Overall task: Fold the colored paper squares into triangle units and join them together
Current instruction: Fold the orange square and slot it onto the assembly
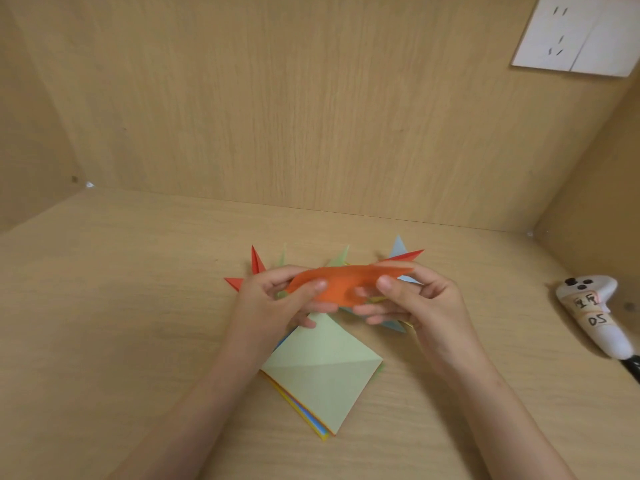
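I hold an orange paper (341, 284) above the desk, folded into a long strip. My left hand (277, 303) pinches its left end between thumb and fingers. My right hand (412, 303) pinches its right part, thumb on top. Under and behind my hands lie folded pointed units: red tips (258, 263) at the left, pale green tips (341, 256) in the middle, a light blue tip (398, 245) and a red tip at the right. A stack of colored paper squares (325, 374), with a creased pale green sheet on top, lies on the desk nearer to me.
The wooden desk (121, 306) is closed in by wooden walls at the back and both sides. A white controller (594, 311) with handwritten labels lies at the right edge. A white wall socket plate (575, 36) is at the top right.
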The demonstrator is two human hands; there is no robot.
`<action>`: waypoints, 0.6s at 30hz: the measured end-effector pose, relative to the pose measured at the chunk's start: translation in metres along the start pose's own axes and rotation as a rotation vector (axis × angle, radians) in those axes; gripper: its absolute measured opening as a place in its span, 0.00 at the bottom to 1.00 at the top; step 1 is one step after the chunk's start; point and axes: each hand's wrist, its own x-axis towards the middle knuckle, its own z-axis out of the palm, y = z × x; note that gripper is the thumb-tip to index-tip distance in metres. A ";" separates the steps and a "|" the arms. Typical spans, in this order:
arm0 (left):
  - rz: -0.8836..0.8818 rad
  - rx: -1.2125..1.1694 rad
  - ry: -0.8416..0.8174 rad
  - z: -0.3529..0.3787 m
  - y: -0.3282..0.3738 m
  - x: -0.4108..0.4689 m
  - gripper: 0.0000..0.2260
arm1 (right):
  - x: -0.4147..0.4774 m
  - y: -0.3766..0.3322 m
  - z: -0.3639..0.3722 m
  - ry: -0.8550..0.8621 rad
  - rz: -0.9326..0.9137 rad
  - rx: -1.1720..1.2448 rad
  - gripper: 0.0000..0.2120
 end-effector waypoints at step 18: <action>0.117 0.012 0.055 0.004 0.002 -0.002 0.11 | 0.003 0.001 -0.001 0.104 0.007 0.020 0.07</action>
